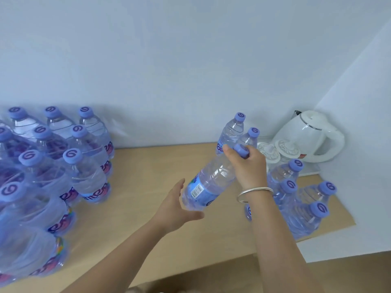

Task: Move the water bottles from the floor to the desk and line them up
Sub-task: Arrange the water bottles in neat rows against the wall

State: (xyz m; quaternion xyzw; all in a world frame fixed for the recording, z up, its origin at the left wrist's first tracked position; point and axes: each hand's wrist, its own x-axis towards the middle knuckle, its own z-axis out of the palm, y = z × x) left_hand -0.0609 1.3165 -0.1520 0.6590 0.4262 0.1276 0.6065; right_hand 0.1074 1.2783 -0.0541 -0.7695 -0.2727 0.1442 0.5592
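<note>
A clear water bottle (208, 182) with a purple cap hangs tilted above the wooden desk (143, 172). My right hand (246, 166) grips it round the neck and cap. My left hand (176, 205) is open under its lower end, fingers spread, touching or almost touching the base. Two bottles (234, 132) stand upright behind the held one, near the wall. Several more bottles (296, 197) stand at the right, partly hidden by my right forearm.
Shrink-wrapped packs of bottles (55, 166) fill the desk's left side. A white electric kettle (306, 138) and upturned glass cups (273, 151) sit in the back right corner. White walls close off the back and right.
</note>
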